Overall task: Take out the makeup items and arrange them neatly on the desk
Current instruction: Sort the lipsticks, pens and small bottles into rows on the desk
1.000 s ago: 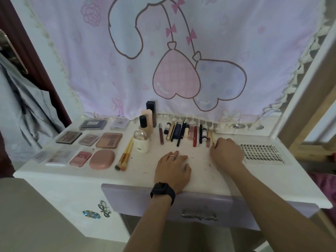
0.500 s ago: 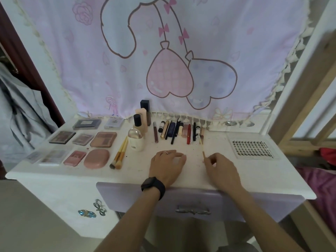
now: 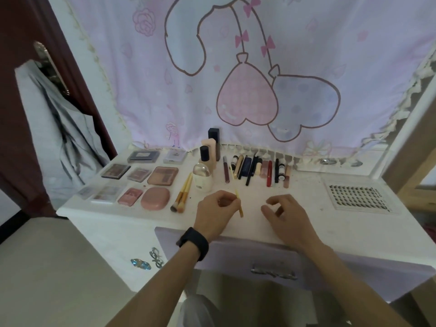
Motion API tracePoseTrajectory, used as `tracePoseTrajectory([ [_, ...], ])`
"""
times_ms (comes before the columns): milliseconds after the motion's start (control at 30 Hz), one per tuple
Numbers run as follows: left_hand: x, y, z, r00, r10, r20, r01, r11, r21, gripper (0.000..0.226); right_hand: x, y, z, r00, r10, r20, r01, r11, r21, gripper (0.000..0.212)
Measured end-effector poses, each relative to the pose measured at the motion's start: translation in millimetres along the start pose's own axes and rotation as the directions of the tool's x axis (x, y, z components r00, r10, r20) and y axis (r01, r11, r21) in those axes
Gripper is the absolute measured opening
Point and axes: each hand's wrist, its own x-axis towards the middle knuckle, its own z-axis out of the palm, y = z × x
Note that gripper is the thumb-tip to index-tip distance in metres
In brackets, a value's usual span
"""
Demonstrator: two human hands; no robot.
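My left hand (image 3: 215, 214) pinches a thin yellow stick-like brush (image 3: 238, 202) above the front middle of the white desk (image 3: 349, 228). My right hand (image 3: 286, 217) hovers just to its right, fingers loosely curled, holding nothing. Behind the hands lies a row of pencils and lipsticks (image 3: 257, 169). Left of that row stand a pale round-capped bottle (image 3: 202, 178) and taller bottles (image 3: 211, 149). Two gold-handled brushes (image 3: 182, 194) lie beside the bottle. Several palettes and compacts (image 3: 141, 180) fill the desk's left part.
A clear tray of false lashes (image 3: 358, 198) lies at the right. A pink printed cloth (image 3: 247, 74) hangs behind the desk. The lilac drawer (image 3: 271, 267) under the desk edge is closed. Grey fabric (image 3: 54, 128) hangs at the left, a wooden frame (image 3: 405, 147) at the right.
The thin yellow stick went from the right end of the pencil row, where my right hand took it, into my left hand. My right hand let go and drew back.
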Motion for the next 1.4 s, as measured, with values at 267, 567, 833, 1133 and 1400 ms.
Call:
tracePoseTrajectory([
  [267,4.4,-25.4,-82.5,0.956,-0.058,-0.286,0.18,0.888,0.423,0.013,52.5,17.2,-0.3,0.986,0.148,-0.083,-0.169,0.88,-0.443,0.057],
  [567,31.5,-26.9,-77.3,0.972,0.027,-0.233,0.19,0.491,0.851,0.019,47.1,13.8,0.8,0.98,0.138,-0.142,-0.191,0.853,-0.486,0.044],
  [833,32.7,-31.0,-74.7,0.966,0.073,-0.249,0.198,0.418,0.887,0.021,27.9,15.6,1.1,0.916,0.001,-0.402,-0.15,0.928,-0.341,0.013],
  [1133,36.4,-35.4,-76.9,0.972,0.111,-0.208,0.168,0.289,0.942,0.029,-5.1,16.8,-11.7,0.928,0.143,-0.344,-0.211,0.963,-0.167,0.027],
  [1400,26.8,-32.3,-61.0,0.965,0.152,-0.212,0.097,0.546,0.832,0.033,-34.7,16.2,-27.8,0.931,0.195,-0.308,-0.134,0.969,0.209,0.024],
])
